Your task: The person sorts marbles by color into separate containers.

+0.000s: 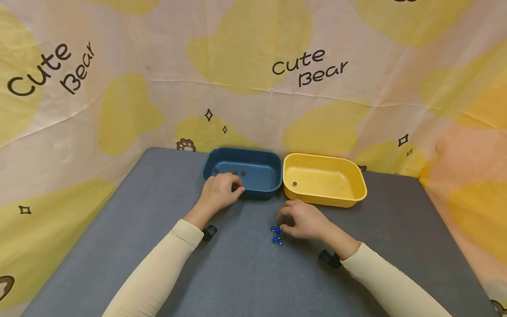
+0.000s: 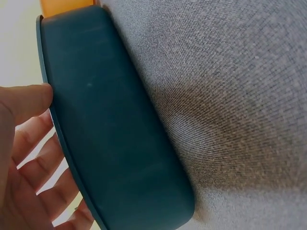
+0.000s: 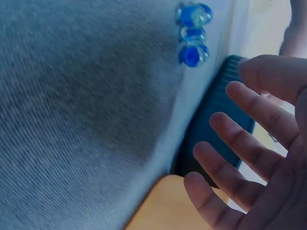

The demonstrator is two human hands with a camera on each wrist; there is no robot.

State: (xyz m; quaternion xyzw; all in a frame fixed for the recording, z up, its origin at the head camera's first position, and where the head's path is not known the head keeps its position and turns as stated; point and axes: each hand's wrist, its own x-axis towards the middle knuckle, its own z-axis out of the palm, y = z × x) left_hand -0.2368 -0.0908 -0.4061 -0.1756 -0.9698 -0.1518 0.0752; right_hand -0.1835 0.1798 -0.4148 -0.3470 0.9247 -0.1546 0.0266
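Observation:
My left hand (image 1: 220, 190) is at the near rim of the blue bin (image 1: 261, 192), fingers loosely bent over it. In the left wrist view the thumb (image 2: 36, 101) is at the rim and the fingers are spread behind it, with nothing seen between them. Inside the bin lie small brownish marbles (image 1: 243, 173). My right hand (image 1: 306, 221) hovers over the table, just right of a cluster of several blue glass marbles (image 1: 275, 240). Its fingers (image 3: 249, 143) are apart and relaxed in the right wrist view, with the marbles (image 3: 193, 34) beyond the thumb.
A yellow bin (image 1: 325, 199) stands against the blue bin's right side, with one dark bluish marble (image 1: 295, 183) in it. Both bins are at the back of the grey table (image 1: 237, 277). Behind them hangs a printed cloth (image 1: 253, 119). Black bands (image 1: 329, 259) circle both wrists.

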